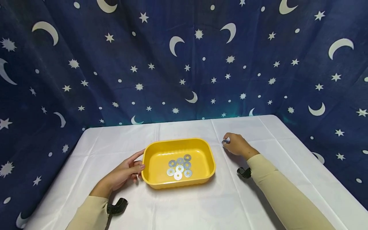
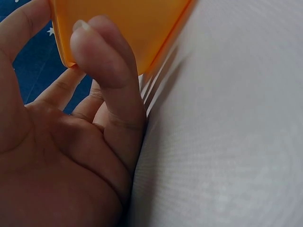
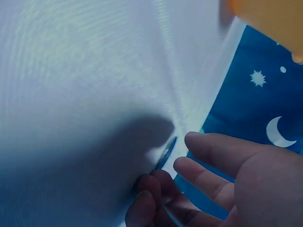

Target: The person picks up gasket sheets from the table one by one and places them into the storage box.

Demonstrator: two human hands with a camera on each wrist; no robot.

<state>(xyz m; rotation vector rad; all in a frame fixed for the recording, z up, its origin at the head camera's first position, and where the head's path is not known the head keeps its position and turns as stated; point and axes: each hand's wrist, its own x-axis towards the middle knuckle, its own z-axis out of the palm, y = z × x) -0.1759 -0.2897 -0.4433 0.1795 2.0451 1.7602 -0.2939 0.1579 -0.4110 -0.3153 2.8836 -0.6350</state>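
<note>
Right hand point(image 1: 237, 145), just right of the yellow tray point(image 1: 152, 153), pinches one washer point(image 1: 226, 141) against the tablecloth point(image 1: 201, 207); left hand point(image 1: 123, 174) lies relaxed, fingertips touching the tray's left wall. Seven more washers point(image 1: 180, 166) lie inside the tray. Fingers hide most of the pinched washer.

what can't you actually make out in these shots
- Head view: the washer at the right hand is too small; grip unclear.
- Right wrist view: that washer is edge-on and blurred, its face unseen.
- Left wrist view: the yellow tray is cut off by the top edge; the left hand hides its wall.
- Tray washers: exact count uncertain, overlapping.
</note>
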